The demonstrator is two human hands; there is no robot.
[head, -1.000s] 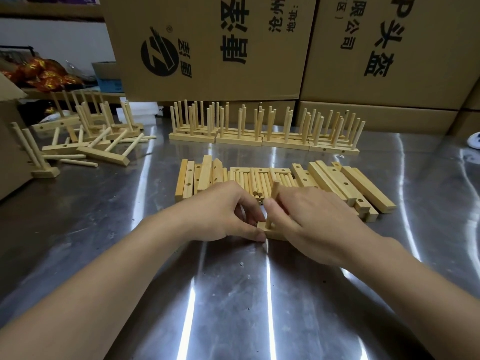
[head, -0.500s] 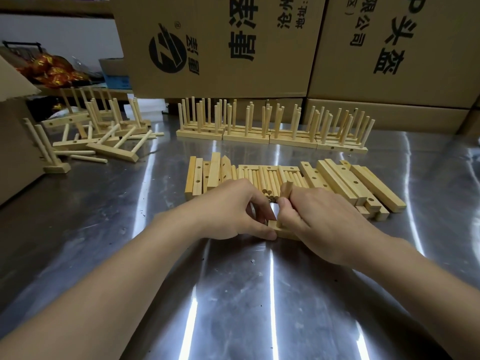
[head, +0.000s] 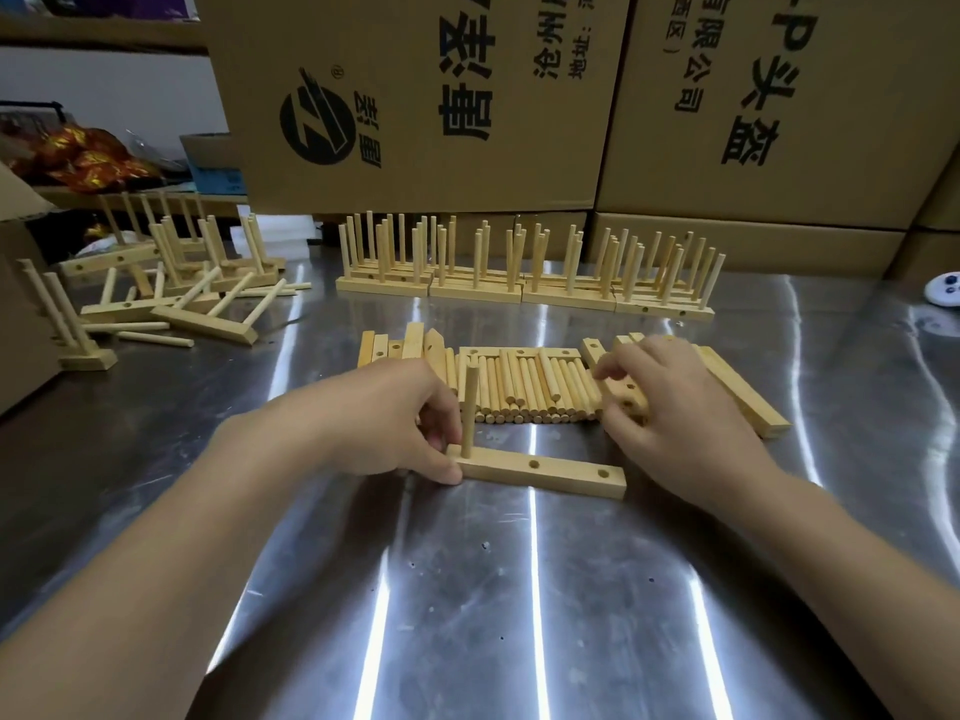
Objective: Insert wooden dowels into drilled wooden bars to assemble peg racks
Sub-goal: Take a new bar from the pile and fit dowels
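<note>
Pale drilled wooden bar is laid flat on the shiny metal surface, close in front of the person. One round wooden dowel is stood upright in its leftmost hole, and two open holes are seen to its right. The bar's left end is pinched by the left hand, with the thumb at the near edge and curled fingers behind the dowel's foot. The right hand is held over the right end of a row of loose dowels lying just behind the bar. Its fingers are bent and partly spread; whether anything is grasped cannot be told. Finished peg racks are lined up farther back, before large cardboard boxes.
</note>
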